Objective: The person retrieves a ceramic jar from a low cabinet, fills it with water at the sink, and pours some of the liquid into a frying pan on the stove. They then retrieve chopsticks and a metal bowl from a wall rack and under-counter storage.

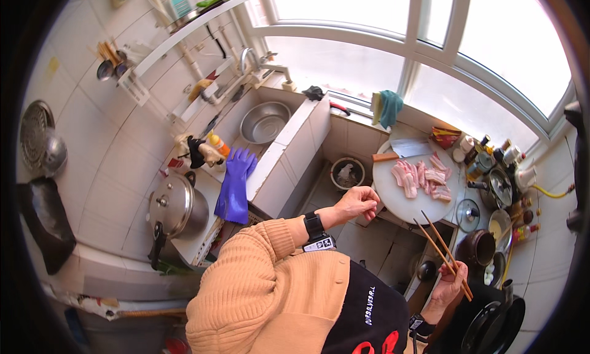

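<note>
My left hand point(357, 205) hangs in the air with loosely curled fingers and holds nothing. It is nearest to the left rim of a round white cutting board point(392, 204). Strips of raw pork belly point(419, 178) lie on the board, and a cleaver point(411, 146) with a wooden handle rests at its far side. My right hand point(448, 284) grips a pair of wooden chopsticks point(443, 252), whose tips point up toward the board. Below and right of that hand sits a black wok point(507, 324).
Right counter: a glass lid point(468, 215), a dark pot point(477, 247), a bowl point(500, 229), a saucepan point(497, 188) and several bottles. At left are a sink with a metal basin point(266, 122), purple rubber gloves point(236, 185) and a pressure cooker point(177, 205). A bin point(347, 173) stands on the floor.
</note>
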